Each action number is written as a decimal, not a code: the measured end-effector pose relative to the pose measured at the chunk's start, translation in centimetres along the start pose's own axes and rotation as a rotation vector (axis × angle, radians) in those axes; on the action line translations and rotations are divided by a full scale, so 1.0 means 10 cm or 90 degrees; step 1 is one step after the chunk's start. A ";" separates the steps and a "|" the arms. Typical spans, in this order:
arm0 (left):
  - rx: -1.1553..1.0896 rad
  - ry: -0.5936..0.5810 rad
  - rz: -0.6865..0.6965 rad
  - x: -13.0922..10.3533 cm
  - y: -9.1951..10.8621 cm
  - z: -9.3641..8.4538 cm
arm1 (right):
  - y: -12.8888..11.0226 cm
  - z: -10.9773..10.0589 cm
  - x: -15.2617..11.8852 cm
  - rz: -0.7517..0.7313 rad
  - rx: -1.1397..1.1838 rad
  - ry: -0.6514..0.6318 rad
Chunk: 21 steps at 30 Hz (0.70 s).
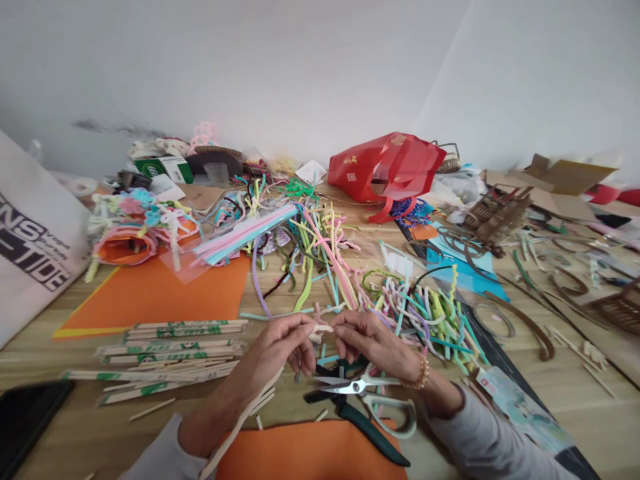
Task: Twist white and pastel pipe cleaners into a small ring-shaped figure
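A cream fuzzy pipe cleaner (323,329) is pinched between the fingertips of my left hand (275,343) and my right hand (377,343). Its short stretch between the hands looks bent or looped; the exact shape is partly hidden by fingers. A long pale strand trails from my left hand down past the wrist. Below the hands lie scissors (357,387) with pale handles, blades apart, on top of a dark-handled tool (367,430). An orange sheet (310,453) sits at the near edge. Loose coloured pipe cleaners (435,320) are close to my right hand.
Wrapped chopsticks (173,350) lie at left, near a second orange sheet (165,290) and pipe-cleaner-trimmed orange tubes (127,247). Behind are more pipe cleaners (250,233) and a red bag (385,167). Brown strips (530,327) and woven pieces (495,210) occupy the right.
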<state>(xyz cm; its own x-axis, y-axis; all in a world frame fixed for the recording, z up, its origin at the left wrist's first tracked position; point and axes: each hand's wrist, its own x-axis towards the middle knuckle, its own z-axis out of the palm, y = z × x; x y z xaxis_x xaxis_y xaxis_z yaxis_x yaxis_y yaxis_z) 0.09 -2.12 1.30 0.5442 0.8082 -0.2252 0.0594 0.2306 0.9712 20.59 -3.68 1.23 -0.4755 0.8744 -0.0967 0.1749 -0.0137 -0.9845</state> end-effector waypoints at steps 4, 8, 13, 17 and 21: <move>0.150 0.012 0.078 -0.03 0.03 0.01 | 0.03 0.01 -0.01 0.004 -0.012 0.000; 0.257 0.041 0.130 -0.06 0.03 0.03 | 0.05 0.00 -0.01 0.006 0.036 -0.006; 0.245 0.051 0.127 -0.04 -0.04 0.02 | 0.05 0.05 0.02 0.006 0.142 0.031; 0.176 0.050 0.088 -0.03 -0.02 0.03 | 0.05 0.14 0.02 0.002 0.161 0.084; 0.027 0.027 0.032 -0.02 0.02 0.03 | 0.06 0.13 0.01 -0.026 0.050 0.093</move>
<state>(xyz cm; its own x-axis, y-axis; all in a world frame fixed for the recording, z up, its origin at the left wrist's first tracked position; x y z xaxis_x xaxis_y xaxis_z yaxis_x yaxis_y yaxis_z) 0.22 -2.40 1.59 0.5120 0.8404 -0.1775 0.0680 0.1663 0.9837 19.56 -4.20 0.40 -0.3495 0.9361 -0.0389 0.0871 -0.0089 -0.9962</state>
